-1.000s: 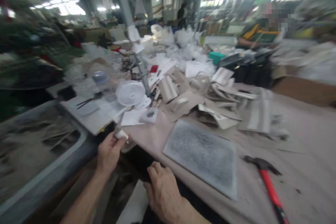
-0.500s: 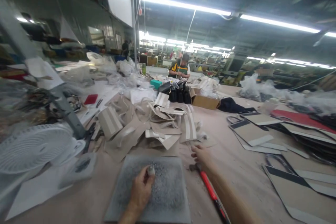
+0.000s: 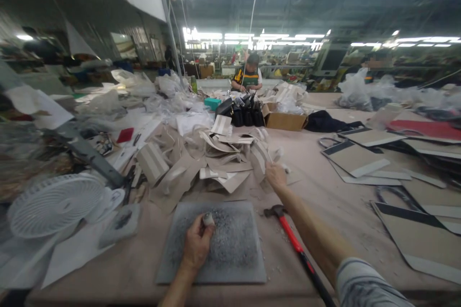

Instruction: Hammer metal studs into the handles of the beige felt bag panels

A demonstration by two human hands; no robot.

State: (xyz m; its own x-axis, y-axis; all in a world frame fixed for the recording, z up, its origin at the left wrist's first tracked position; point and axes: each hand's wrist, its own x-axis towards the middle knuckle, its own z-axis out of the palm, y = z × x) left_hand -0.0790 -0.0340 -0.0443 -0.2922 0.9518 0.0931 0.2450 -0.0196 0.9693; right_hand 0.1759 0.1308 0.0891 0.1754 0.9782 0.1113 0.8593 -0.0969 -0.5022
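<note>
My left hand [image 3: 197, 244] pinches a short greyish cylinder [image 3: 208, 219], likely metal, low over a grey square board [image 3: 234, 268] covered in dark specks. At the right edge of a heap of beige pieces, my right hand [image 3: 276, 175] has its fingers closed on the side of a beige panel with white stripes [image 3: 258, 157]. The fingertips are partly hidden against the panel. Beneath my right forearm lies a hammer [image 3: 293, 240] with a red and black handle, its head beside the board.
Beige panels with dark strips and handles [image 3: 399, 240] are stacked at the right. A white fan grille [image 3: 57, 206] lies at the left by a slanted metal post [image 3: 86, 153]. Black bags [image 3: 247, 114] and a cardboard box [image 3: 286, 121] stand farther back, before a seated person [image 3: 248, 76].
My right hand has reached forward from near the hammer's head to the striped panel. My left hand still holds the cylinder over the board. The camera view has tipped downward.
</note>
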